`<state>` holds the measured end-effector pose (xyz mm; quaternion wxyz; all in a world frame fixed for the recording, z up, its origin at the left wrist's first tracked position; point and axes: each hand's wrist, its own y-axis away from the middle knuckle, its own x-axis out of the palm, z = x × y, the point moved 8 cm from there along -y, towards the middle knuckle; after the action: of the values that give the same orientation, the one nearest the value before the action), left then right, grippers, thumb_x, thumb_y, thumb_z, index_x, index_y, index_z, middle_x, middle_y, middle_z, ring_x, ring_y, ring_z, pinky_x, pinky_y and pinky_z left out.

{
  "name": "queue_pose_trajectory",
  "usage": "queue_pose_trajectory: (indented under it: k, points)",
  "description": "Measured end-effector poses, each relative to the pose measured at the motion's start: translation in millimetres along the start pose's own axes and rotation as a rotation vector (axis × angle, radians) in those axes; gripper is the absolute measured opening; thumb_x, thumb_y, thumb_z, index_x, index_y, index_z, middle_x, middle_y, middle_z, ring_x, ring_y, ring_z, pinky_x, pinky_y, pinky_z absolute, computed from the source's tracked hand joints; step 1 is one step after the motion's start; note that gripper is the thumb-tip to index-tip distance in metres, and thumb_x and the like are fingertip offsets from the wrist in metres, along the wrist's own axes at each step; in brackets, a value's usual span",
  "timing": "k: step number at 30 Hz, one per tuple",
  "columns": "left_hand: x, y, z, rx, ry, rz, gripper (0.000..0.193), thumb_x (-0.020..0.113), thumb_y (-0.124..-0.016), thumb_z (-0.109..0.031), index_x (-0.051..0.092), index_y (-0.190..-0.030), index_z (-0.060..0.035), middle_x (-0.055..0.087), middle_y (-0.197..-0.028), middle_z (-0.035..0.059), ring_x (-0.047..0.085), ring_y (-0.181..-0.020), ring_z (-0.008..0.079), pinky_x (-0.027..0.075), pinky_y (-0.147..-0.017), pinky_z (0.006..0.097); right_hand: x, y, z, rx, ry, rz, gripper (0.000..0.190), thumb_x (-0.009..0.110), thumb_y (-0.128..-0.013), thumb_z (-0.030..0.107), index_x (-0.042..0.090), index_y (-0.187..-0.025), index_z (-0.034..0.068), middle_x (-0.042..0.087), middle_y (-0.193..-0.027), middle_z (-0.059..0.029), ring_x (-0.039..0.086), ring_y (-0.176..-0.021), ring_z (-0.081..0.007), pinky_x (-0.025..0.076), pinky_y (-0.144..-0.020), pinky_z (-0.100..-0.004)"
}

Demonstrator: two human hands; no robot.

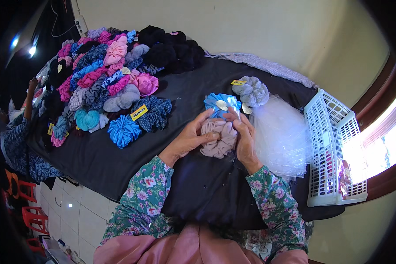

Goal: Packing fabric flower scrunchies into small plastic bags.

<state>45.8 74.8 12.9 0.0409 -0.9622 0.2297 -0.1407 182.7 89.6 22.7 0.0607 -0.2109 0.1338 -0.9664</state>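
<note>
My left hand [198, 132] has its thumb on a beige fabric scrunchie [219, 142]. On the other side, my right hand [243, 132] rests along the scrunchie's edge, fingers bent near a blue scrunchie [214, 100]. Clear plastic seems to be around the two scrunchies; how far it covers them I cannot tell. A heart-shaped tag [221, 105] lies on the blue one. Just beyond, a grey plush scrunchie [253, 90] carries a yellow tag [238, 82]. Clear plastic bags [279, 135] lie in a pile to the right of my right hand.
A large heap of scrunchies [95, 76] covers the table's left part. A blue scrunchie [124, 131] and a dark dotted one [155, 114] lie at its near edge. A white plastic basket [323, 165] stands at the right. Another person's arm [29, 99] shows at far left, near red stools [34, 219].
</note>
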Motion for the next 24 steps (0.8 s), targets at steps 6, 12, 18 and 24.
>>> queue_pose_trajectory:
  k: [6,12,18,24]
  points:
    - [-13,-2,-2,0.054,0.112,-0.119,0.068,0.065,-0.086,-0.013,0.026,-0.142,-0.0021,0.048,-0.131,0.0135,0.048,-0.119,0.0181,0.040,-0.098,0.0309,-23,-6,-8,0.062,-0.057,-0.124,0.015,0.062,-0.088,0.013,0.066,-0.093,0.000,0.064,-0.083,-0.0018,0.057,-0.077,-0.0073,0.044,-0.072,-0.0210]
    - [-35,-1,9,0.092,0.002,-0.309,0.027,0.059,-0.091,-0.016,0.058,-0.115,-0.0018,0.062,-0.111,0.0067,0.058,-0.101,0.0121,0.047,-0.085,0.0246,-26,-6,-16,0.125,-0.117,-0.156,0.015,0.062,-0.087,0.014,0.066,-0.093,0.001,0.064,-0.084,-0.0019,0.058,-0.076,-0.0078,0.045,-0.071,-0.0213]
    - [-34,1,17,0.083,0.100,-0.389,0.022,0.060,-0.091,-0.016,0.062,-0.107,-0.0019,0.065,-0.102,0.0062,0.061,-0.093,0.0116,0.048,-0.083,0.0244,-26,-1,-10,0.129,-0.030,-0.149,0.013,0.060,-0.089,0.012,0.065,-0.092,0.001,0.063,-0.082,-0.0021,0.055,-0.074,-0.0076,0.043,-0.069,-0.0207]
    - [-29,8,22,-0.027,0.380,-0.399,0.020,0.059,-0.091,-0.017,0.060,-0.107,-0.0055,0.064,-0.105,0.0054,0.059,-0.099,0.0144,0.047,-0.088,0.0285,-36,6,-3,0.054,0.189,-0.126,0.015,0.059,-0.091,0.015,0.065,-0.092,0.001,0.062,-0.080,-0.0011,0.052,-0.071,-0.0066,0.043,-0.066,-0.0219]
